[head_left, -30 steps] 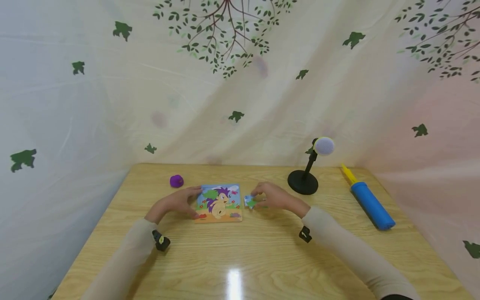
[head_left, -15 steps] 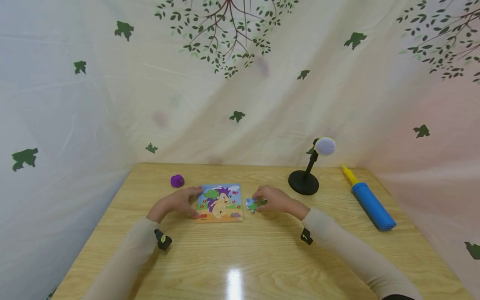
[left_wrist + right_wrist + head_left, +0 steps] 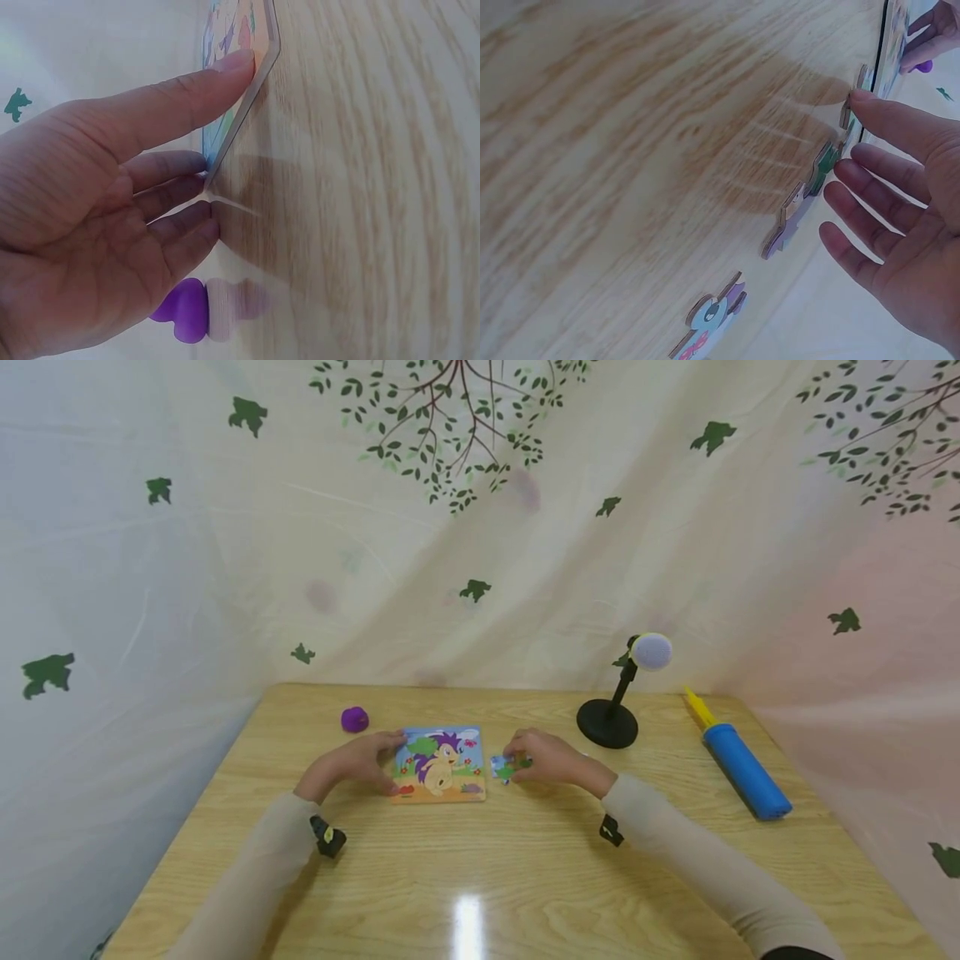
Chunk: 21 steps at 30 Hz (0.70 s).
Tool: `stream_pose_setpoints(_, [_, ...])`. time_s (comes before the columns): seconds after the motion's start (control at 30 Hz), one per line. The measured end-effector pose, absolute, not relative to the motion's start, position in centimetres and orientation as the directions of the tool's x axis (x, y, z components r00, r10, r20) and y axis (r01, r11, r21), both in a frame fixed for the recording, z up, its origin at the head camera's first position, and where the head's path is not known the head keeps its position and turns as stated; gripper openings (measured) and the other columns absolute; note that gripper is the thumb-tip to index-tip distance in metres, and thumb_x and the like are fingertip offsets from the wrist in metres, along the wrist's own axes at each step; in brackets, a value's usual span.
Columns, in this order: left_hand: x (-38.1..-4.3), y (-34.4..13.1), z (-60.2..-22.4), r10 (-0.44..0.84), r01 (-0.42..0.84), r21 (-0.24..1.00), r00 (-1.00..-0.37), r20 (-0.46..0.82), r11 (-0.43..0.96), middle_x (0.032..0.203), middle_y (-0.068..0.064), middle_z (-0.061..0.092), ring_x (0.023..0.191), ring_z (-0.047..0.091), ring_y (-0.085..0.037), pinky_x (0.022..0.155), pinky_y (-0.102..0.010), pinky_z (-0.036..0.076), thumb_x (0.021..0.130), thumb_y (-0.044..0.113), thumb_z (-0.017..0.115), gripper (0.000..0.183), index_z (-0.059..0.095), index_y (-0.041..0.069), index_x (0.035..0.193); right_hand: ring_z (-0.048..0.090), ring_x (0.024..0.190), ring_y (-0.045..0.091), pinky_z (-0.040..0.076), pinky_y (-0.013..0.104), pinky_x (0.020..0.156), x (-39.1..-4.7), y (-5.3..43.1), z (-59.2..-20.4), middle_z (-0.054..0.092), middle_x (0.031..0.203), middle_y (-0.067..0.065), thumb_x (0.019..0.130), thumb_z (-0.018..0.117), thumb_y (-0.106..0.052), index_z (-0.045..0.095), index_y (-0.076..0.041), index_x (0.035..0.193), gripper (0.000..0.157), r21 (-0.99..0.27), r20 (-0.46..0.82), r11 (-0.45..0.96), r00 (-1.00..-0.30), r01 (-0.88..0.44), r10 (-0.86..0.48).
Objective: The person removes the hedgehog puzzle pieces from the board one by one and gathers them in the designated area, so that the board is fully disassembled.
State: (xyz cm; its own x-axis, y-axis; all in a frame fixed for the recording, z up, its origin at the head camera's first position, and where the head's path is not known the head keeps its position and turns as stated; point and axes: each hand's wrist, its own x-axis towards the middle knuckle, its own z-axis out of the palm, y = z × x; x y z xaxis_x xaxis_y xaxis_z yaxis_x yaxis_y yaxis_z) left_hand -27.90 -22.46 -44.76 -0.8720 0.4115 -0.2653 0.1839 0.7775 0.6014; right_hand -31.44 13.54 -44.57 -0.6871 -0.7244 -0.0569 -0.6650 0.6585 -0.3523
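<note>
My left hand (image 3: 355,762) holds the left edge of a jigsaw puzzle board (image 3: 450,752), which pictures a purple-spined hedgehog. In the left wrist view the thumb (image 3: 217,79) lies at the board's near corner, with fingertips at the far corner. Just right of the board, my right hand (image 3: 546,755) has thumb and forefinger about a small blue and green jigsaw piece (image 3: 499,767), low over the table. Its other fingers stay spread. More loose pieces are visible in the right wrist view: a peach and purple piece (image 3: 786,214) and a blue piece with a pink butterfly (image 3: 712,311).
A purple lump-shaped object (image 3: 354,720) sits behind the left hand. At the back right stands a round-headed black desk stand (image 3: 606,723), with a blue hand pump (image 3: 745,771) beyond it. A leaf-patterned cloth (image 3: 420,568) hangs behind the wooden table (image 3: 375,877).
The right hand and the blue and green piece have shifted very slightly toward me. The left hand and the board keep their places; the view itself drifts a little.
</note>
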Motion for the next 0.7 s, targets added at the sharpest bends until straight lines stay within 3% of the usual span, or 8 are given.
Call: stream_pose_setpoints(0.7, [-27.88,-22.43,-44.78,0.39,0.157,0.608,-0.88,-0.271,0.778,0.169,-0.018,0.021,0.156,0.017,-0.044,0.125,-0.064,0.018,0.077,0.022,0.088,0.096,0.037,0.011,0.158,0.067,0.104,0.024,0.059,0.041,0.092,-31.45,13.17,-44.0,0.07,0.117,0.012,0.087,0.081,-0.017,0.069,0.001,0.125,0.043,-0.397,-0.083,0.659,-0.689,-0.64,-0.72])
